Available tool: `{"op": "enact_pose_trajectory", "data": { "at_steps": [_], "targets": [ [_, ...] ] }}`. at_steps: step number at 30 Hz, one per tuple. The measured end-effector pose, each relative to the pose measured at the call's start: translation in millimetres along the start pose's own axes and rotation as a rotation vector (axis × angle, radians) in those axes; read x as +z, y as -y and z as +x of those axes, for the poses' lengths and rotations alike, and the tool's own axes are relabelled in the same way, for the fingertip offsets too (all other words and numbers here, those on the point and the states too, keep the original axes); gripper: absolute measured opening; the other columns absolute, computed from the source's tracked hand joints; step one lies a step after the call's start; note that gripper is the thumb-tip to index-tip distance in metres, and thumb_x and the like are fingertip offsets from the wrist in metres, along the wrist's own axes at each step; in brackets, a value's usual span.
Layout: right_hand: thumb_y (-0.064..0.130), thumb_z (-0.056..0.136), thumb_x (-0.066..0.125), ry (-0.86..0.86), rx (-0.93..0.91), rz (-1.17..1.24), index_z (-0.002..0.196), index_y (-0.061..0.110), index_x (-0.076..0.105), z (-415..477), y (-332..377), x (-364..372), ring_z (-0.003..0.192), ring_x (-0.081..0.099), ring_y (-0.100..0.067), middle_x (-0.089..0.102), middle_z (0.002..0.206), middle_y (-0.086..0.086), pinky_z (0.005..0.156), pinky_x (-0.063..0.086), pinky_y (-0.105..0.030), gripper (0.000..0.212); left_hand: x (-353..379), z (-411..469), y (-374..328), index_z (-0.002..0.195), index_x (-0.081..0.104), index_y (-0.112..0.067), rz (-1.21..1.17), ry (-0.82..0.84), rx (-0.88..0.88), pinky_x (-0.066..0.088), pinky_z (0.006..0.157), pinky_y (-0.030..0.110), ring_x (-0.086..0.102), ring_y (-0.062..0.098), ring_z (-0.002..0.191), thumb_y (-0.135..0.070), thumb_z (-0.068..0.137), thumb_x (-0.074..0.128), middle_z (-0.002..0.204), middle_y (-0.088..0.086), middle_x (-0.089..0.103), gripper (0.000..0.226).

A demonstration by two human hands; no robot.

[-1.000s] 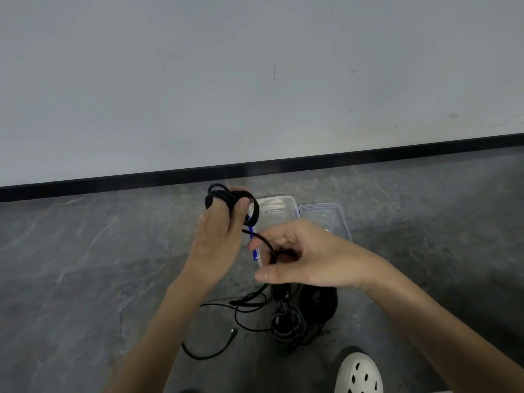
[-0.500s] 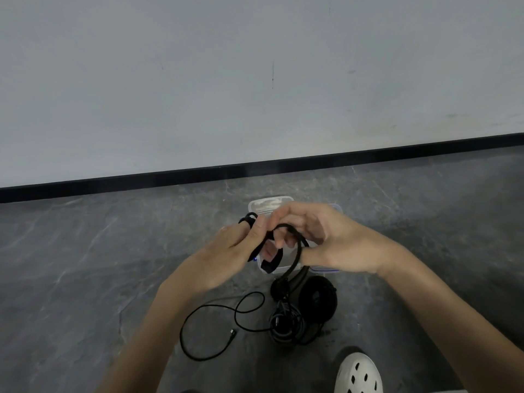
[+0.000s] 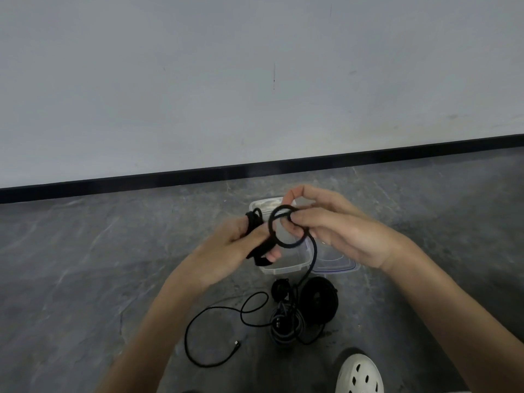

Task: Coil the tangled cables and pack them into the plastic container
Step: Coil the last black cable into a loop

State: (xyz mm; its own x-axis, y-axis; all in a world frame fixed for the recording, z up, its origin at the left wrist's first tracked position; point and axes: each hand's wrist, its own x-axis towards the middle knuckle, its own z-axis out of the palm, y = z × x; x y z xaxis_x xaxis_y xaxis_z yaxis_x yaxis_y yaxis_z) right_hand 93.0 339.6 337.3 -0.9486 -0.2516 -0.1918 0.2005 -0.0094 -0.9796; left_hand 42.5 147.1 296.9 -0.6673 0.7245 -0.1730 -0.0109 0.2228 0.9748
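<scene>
white shoe (image 3: 358, 374) at near edge. tangled cables (image 3: 286, 321) lie on the floor just ahead. above them, left hand (image 3: 226, 251) grips a coiled black cable (image 3: 286, 246); right hand (image 3: 340, 231) pinches its loop. plastic container (image 3: 283, 269) sits beyond, under the hands.

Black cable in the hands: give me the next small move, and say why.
Probably lay the loop that the right hand pinches onto the coil gripped by the left hand. The loop is already formed beside the coil, and the cable's tail runs down to the pile on the floor, so more winding remains.
</scene>
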Motion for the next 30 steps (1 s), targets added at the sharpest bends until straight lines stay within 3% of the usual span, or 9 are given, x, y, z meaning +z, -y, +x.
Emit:
{"op": "enact_pose_trajectory", "data": {
  "at_steps": [4,8,10,13,17,19,23,30],
  "targets": [
    [0.013,0.081,0.052,-0.051,0.002,0.146,0.108,0.003,0.052,4,1,4,0.073,0.047,-0.018,0.054,0.083,-0.016,0.073,0.037,-0.033,0.029,3,3,2,0.083,0.069,-0.011,0.014,-0.125,0.044,0.049,0.075,0.015,0.069,0.011,0.076,-0.034,0.097,0.044,0.074,0.000,0.072,0.036],
    [0.002,0.076,0.056,-0.075,0.010,0.001,0.115,0.006,0.050,4,-3,7,0.087,0.058,-0.022,0.059,0.095,-0.031,0.089,0.044,-0.035,0.039,4,6,5,0.086,0.071,-0.006,-0.050,-0.224,0.025,0.050,0.071,0.011,0.070,0.011,0.076,-0.034,0.097,0.048,0.076,0.008,0.073,0.038],
    [-0.004,0.082,0.061,-0.106,0.000,-0.098,0.116,0.008,0.049,5,-6,10,0.087,0.063,-0.013,0.067,0.097,-0.020,0.087,0.048,-0.028,0.038,5,6,6,0.085,0.072,-0.014,-0.058,-0.272,0.014,0.050,0.070,0.010,0.071,0.011,0.076,-0.035,0.099,0.047,0.078,0.003,0.074,0.035],
    [0.002,0.083,0.071,-0.286,-0.059,-0.150,0.107,0.006,0.051,11,-11,20,0.071,0.067,-0.012,0.072,0.081,-0.012,0.075,0.050,-0.021,0.031,6,6,5,0.089,0.072,-0.013,-0.063,-0.281,-0.001,0.051,0.070,0.012,0.072,0.011,0.076,-0.042,0.094,0.049,0.079,0.000,0.075,0.038],
    [0.027,0.070,0.082,-0.654,-0.147,-0.217,0.080,0.007,0.059,19,-17,29,0.057,0.056,-0.015,0.067,0.067,-0.016,0.060,0.047,-0.030,0.032,12,7,4,0.086,0.072,-0.012,0.034,-0.243,-0.071,0.049,0.072,0.010,0.071,0.006,0.077,-0.044,0.098,0.045,0.078,-0.005,0.075,0.044],
    [0.030,0.068,0.084,-0.754,-0.192,-0.244,0.072,0.011,0.063,20,-19,31,0.061,0.060,-0.019,0.067,0.067,-0.009,0.062,0.052,-0.036,0.028,15,7,2,0.085,0.073,-0.009,0.037,-0.216,-0.090,0.050,0.075,0.015,0.070,0.007,0.078,-0.046,0.097,0.043,0.076,-0.003,0.075,0.048],
    [0.030,0.074,0.081,-0.862,-0.256,-0.237,0.073,0.013,0.068,19,-20,37,0.070,0.067,-0.022,0.069,0.071,-0.002,0.071,0.056,-0.044,0.021,15,7,-3,0.084,0.073,-0.009,0.063,-0.193,-0.076,0.044,0.081,0.016,0.069,0.005,0.080,-0.037,0.102,0.041,0.077,-0.002,0.073,0.046],
    [0.017,0.077,0.078,-0.875,-0.311,-0.175,0.078,0.011,0.072,18,-19,38,0.069,0.070,-0.021,0.072,0.072,-0.002,0.072,0.059,-0.039,0.009,13,4,-3,0.084,0.074,-0.012,0.053,-0.187,-0.079,0.045,0.086,0.019,0.069,0.006,0.083,-0.037,0.102,0.041,0.078,-0.002,0.074,0.044]
  ]
}}
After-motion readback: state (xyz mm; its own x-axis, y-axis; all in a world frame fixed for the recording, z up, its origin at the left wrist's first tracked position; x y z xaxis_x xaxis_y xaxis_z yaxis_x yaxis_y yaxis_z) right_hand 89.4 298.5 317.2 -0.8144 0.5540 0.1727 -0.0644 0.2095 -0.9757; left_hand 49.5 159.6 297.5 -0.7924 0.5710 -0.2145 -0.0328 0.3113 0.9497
